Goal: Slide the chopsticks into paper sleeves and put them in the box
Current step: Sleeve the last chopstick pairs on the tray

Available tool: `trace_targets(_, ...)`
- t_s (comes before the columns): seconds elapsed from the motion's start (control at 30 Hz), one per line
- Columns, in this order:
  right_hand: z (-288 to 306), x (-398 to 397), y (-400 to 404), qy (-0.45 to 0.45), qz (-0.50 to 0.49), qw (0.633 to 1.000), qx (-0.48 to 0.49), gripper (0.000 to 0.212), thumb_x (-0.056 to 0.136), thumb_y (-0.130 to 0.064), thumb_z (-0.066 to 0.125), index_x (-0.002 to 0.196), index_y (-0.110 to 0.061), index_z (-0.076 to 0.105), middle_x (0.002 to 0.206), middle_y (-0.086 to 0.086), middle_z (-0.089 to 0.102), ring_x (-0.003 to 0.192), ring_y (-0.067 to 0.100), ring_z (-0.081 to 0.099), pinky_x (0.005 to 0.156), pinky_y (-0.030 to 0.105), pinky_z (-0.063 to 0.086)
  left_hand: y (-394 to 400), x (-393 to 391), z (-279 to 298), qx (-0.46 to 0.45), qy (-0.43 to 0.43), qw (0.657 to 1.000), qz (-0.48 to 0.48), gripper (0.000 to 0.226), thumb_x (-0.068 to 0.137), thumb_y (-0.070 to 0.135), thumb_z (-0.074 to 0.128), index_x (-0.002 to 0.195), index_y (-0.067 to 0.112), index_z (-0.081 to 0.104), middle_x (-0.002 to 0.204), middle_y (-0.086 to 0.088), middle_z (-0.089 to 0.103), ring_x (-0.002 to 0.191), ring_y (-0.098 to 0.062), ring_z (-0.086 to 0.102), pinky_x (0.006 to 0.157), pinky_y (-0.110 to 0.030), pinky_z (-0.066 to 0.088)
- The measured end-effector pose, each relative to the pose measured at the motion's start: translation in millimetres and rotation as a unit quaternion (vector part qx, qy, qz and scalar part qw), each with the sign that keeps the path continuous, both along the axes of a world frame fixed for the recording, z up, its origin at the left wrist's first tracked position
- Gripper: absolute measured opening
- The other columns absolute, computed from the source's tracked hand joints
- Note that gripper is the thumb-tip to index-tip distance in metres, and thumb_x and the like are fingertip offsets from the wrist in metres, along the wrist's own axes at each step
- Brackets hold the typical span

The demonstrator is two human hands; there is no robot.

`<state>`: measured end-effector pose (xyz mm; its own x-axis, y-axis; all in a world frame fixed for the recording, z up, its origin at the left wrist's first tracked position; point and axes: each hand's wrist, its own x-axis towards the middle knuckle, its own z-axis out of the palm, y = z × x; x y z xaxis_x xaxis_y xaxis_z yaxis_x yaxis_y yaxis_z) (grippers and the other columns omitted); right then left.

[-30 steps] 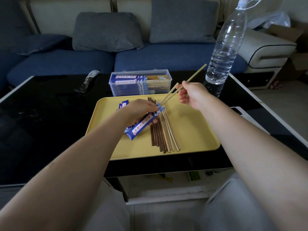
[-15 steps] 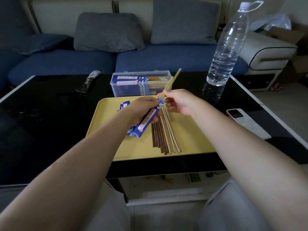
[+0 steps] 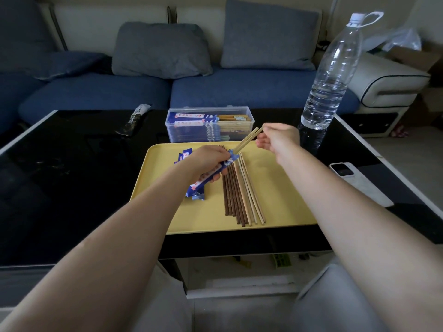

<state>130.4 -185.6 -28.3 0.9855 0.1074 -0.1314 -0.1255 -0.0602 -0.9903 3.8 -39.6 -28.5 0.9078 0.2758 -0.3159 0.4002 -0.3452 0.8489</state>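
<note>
Right grip [image 3: 278, 140] pinches pale chopsticks [image 3: 248, 141] at center frame, tips entering the sleeve [image 3: 217, 170] the left grip [image 3: 206, 161] clasps; misaligned tips could crumple or tear the paper.

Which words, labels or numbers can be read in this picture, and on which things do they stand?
None can be read.
Paper sleeve in the left hand: a white strip with red print, too blurred.
Sleeves in the clear box: red print on white strips, too small.
Water bottle: no label shows.
Phone: no text shows.
</note>
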Motion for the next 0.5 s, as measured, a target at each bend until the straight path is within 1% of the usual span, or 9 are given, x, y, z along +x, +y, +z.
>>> trace_targets(0.07, 1.2, -2.5, 3.5, 0.006, 0.006, 1.0, -0.005, 0.018, 0.095, -0.012, 0.067, 0.111, -0.005, 0.071, 0.085, 0.009, 0.074, 0.07, 0.017, 0.074, 0.065, 0.025, 0.062, 0.9, 0.7, 0.4, 0.002, -0.008, 1.0, 0.015, 0.027, 0.103, 0.027, 0.048, 0.112, 0.005, 0.062, 0.072, -0.007, 0.063, 0.052, -0.015, 0.053, 0.048, -0.023, 0.046)
trace_targets(0.17, 4.9, -4.3, 8.6, 0.008, 0.036, 0.999, -0.001, 0.015, 0.094, -0.011, 0.069, 0.106, -0.004, 0.071, 0.085, 0.01, 0.075, 0.073, 0.019, 0.076, 0.07, 0.028, 0.063, 5.8, 1.2, 1.2, 0.002, -0.019, 0.999, 0.045, 0.025, 0.103, 0.026, 0.049, 0.108, 0.007, 0.064, 0.072, -0.009, 0.063, 0.055, -0.017, 0.052, 0.05, -0.025, 0.046)
trace_targets(0.2, 7.8, -3.4, 10.1, 0.015, 0.043, 0.999, 0.009, 0.013, 0.094, -0.01, 0.069, 0.105, -0.004, 0.071, 0.086, 0.011, 0.075, 0.075, 0.019, 0.076, 0.071, 0.028, 0.063, 8.6, 1.5, 2.6, 0.006, -0.021, 0.999, 0.044, 0.023, 0.103, 0.026, 0.049, 0.105, 0.009, 0.065, 0.073, -0.009, 0.063, 0.056, -0.017, 0.052, 0.052, -0.025, 0.046)
trace_targets(0.27, 16.3, 1.0, 11.9, 0.044, 0.061, 0.995, 0.063, 0.011, 0.093, -0.007, 0.068, 0.103, -0.001, 0.068, 0.09, 0.015, 0.073, 0.079, 0.022, 0.075, 0.072, 0.029, 0.062, 14.4, 3.4, 8.2, 0.029, -0.034, 0.998, 0.035, 0.02, 0.103, 0.024, 0.049, 0.098, 0.013, 0.065, 0.074, -0.009, 0.064, 0.059, -0.018, 0.054, 0.056, -0.026, 0.048)
trace_targets(0.33, 27.0, 9.3, 15.7, 0.064, 0.084, 0.988, 0.115, 0.008, 0.093, -0.002, 0.067, 0.1, 0.001, 0.066, 0.092, 0.017, 0.071, 0.08, 0.023, 0.073, 0.07, 0.028, 0.061, 21.4, 8.2, 16.9, 0.074, -0.05, 0.996, 0.028, 0.018, 0.103, 0.025, 0.048, 0.098, 0.017, 0.063, 0.075, -0.006, 0.065, 0.06, -0.015, 0.057, 0.056, -0.024, 0.049)
trace_targets(0.4, 36.0, 17.9, 24.5, 0.059, 0.113, 0.983, 0.132, 0.003, 0.094, 0.001, 0.065, 0.097, 0.001, 0.066, 0.087, 0.017, 0.068, 0.073, 0.021, 0.07, 0.065, 0.025, 0.06, 30.9, 17.9, 25.3, 0.123, -0.06, 0.99, 0.032, 0.017, 0.104, 0.026, 0.047, 0.103, 0.018, 0.062, 0.078, -0.005, 0.065, 0.06, -0.012, 0.058, 0.053, -0.02, 0.047)
trace_targets(0.43, 40.4, 22.2, 29.6, 0.055, 0.122, 0.982, 0.137, 0.002, 0.094, 0.002, 0.064, 0.095, 0.001, 0.066, 0.085, 0.016, 0.067, 0.069, 0.02, 0.069, 0.063, 0.025, 0.06, 35.6, 24.6, 29.4, 0.15, -0.063, 0.986, 0.042, 0.018, 0.103, 0.026, 0.046, 0.106, 0.018, 0.062, 0.083, -0.005, 0.066, 0.065, -0.013, 0.059, 0.056, -0.022, 0.047)
trace_targets(0.47, 45.2, 28.0, 34.9, 0.052, 0.12, 0.981, 0.142, 0.002, 0.094, 0.002, 0.064, 0.094, 0.002, 0.065, 0.082, 0.015, 0.067, 0.066, 0.019, 0.068, 0.063, 0.025, 0.06, 42.4, 33.1, 32.8, 0.197, -0.066, 0.976, 0.06, 0.021, 0.103, 0.026, 0.044, 0.109, 0.02, 0.064, 0.09, -0.005, 0.067, 0.074, -0.016, 0.062, 0.063, -0.026, 0.046)
trace_targets(0.5, 48.9, 31.0, 36.9, 0.051, 0.106, 0.981, 0.157, 0.002, 0.094, 0.003, 0.064, 0.092, 0.002, 0.065, 0.079, 0.014, 0.067, 0.062, 0.018, 0.068, 0.063, 0.026, 0.06, 48.3, 36.9, 34.1, 0.271, -0.069, 0.956, 0.086, 0.025, 0.102, 0.027, 0.043, 0.114, 0.024, 0.064, 0.1, -0.003, 0.067, 0.089, -0.02, 0.062, 0.072, -0.031, 0.044)
